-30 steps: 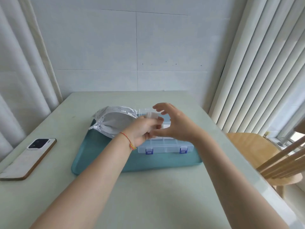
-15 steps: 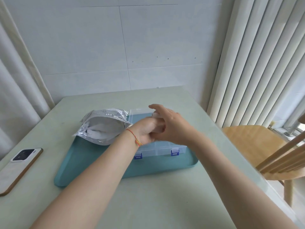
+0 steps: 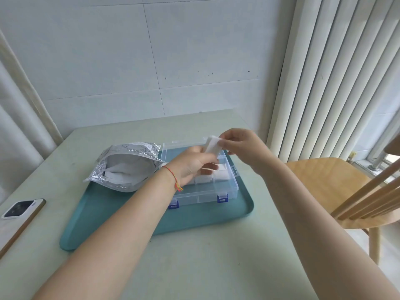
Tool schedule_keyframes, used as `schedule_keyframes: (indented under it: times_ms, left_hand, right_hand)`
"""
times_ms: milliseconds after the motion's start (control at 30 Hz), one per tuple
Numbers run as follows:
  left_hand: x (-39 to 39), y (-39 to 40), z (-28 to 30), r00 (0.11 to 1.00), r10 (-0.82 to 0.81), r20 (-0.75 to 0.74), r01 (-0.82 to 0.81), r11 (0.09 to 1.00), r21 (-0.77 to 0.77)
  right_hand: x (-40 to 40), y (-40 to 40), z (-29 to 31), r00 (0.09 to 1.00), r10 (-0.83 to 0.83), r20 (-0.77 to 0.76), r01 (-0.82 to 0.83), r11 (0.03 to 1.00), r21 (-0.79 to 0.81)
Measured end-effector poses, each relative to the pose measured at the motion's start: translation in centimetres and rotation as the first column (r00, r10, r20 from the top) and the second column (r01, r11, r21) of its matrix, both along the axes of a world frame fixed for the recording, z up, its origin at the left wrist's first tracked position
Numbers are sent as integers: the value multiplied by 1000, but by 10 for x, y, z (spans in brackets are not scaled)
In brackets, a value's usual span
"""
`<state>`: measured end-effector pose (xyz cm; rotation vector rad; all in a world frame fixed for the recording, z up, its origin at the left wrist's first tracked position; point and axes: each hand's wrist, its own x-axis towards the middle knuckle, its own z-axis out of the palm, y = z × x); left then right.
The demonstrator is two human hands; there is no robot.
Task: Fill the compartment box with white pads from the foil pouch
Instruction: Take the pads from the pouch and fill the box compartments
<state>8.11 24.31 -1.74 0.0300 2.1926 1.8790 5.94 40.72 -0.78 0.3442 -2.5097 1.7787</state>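
Both hands over the compartment box (image 3: pixel 203 187) on teal tray (image 3: pixel 138 215): right hand (image 3: pixel 240 146) pinches white pad (image 3: pixel 213 146), left hand (image 3: pixel 194 165) grips its lower end, prob. separating one. Foil pouch (image 3: pixel 127 165) lies open alongside for easy reach.

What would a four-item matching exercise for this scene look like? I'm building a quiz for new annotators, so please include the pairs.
Things:
1. foil pouch
2. phone
3. white pad
4. compartment box

Descriptions:
A. pinched by the right hand above the box
B. lying open-mouthed on the tray's left part
C. clear, with blue latches
D. on the table, left of the tray

Pairs: 1-B, 2-D, 3-A, 4-C
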Motion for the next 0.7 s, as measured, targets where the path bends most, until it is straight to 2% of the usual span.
schedule_keyframes:
  times_ms: [67,100,167,300,433,567,700]
  left_hand:
    - [-7,-4,-3,967,168,-194,-213,947,-240]
    - [-9,-5,-4,934,209,-289,-298,903,-311]
    - [-13,-7,-9,908,185,-375,-335,858,-388]
    - [-16,-4,-23,936,-7,-352,-211,789,-577]
    - [-14,-2,-30,938,-131,-320,-152,675,-722]
    - [-15,-1,-31,930,-183,-320,-151,603,-783]
    - [-15,2,-33,937,-175,-303,-148,585,-797]
  right_hand:
    - [-10,6,-1,993,-111,-39,112,993,36]
    - [-15,9,-2,991,-129,-36,131,988,79]
    - [-23,10,-8,994,-106,-2,105,975,197]
    - [-37,5,-18,998,-61,-13,62,935,349]
    - [-46,4,-22,1000,-9,-30,22,872,489]
    - [-48,3,-20,998,62,0,-51,829,557]
    - [-49,-1,-17,993,100,56,-113,774,624]
